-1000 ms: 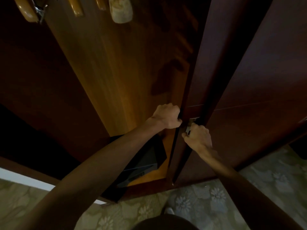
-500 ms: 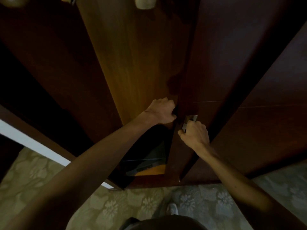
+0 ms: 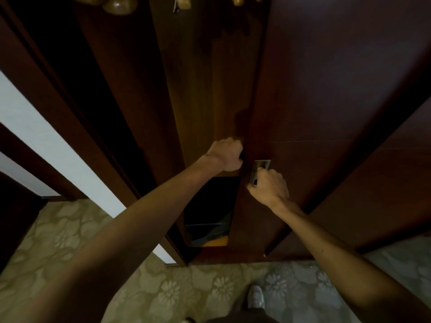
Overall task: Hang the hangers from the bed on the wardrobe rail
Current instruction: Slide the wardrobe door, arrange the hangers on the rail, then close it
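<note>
I face a dark wooden wardrobe with a sliding door (image 3: 314,89) drawn most of the way across its opening. My left hand (image 3: 227,155) grips the door's left edge, fingers curled round it and hidden behind. My right hand (image 3: 268,186) holds the metal recessed handle (image 3: 260,170) on the door's face. Wooden hanger ends (image 3: 117,4) hang at the very top of the view, above the narrow gap. The rail and the bed are out of sight.
A dark safe-like box (image 3: 207,227) sits low inside the wardrobe, seen through the gap. A white wall strip (image 3: 46,145) and dark frame stand at left. Patterned carpet (image 3: 163,292) lies underfoot, with my shoe (image 3: 255,297) near the wardrobe's base.
The sliding door has travelled left under both hands, and the lit opening of the wardrobe has narrowed to a slim gap. The view has shifted, showing more white wall at left.
</note>
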The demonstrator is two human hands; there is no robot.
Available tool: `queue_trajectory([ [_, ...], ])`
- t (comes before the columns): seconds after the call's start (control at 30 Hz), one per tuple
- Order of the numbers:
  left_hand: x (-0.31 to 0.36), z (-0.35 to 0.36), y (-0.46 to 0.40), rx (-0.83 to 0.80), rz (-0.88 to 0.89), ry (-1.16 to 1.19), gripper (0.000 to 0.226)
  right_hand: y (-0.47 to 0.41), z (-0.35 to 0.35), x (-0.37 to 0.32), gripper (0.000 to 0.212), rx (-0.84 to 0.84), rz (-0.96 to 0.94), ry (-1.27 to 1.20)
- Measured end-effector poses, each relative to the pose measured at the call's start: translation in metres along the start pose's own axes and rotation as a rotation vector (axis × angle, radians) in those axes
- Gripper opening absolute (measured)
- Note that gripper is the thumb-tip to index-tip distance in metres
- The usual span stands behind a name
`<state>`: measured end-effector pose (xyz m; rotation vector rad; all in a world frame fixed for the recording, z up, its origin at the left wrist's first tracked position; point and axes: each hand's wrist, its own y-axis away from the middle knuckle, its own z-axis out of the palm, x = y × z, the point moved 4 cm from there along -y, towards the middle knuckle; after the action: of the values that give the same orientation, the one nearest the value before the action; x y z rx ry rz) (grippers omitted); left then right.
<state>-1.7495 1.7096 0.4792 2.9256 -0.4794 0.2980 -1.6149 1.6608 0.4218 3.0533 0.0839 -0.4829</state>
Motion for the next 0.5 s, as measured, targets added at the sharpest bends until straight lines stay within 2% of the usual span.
queue_trajectory([
  [0.13,-0.026,-0.004,0.015,-0.016,-0.02,0.031,0.033,0.001,0.008,-0.026,0.037,-0.046,-0.035,-0.011],
  [0.27,-0.052,-0.007,0.03,-0.029,-0.065,0.056,0.028,-0.001,0.017,-0.052,0.03,-0.089,-0.071,-0.049],
  [0.5,-0.096,0.0,0.056,-0.081,-0.184,0.176,0.019,0.002,0.031,-0.094,0.03,-0.068,-0.108,-0.033],
])
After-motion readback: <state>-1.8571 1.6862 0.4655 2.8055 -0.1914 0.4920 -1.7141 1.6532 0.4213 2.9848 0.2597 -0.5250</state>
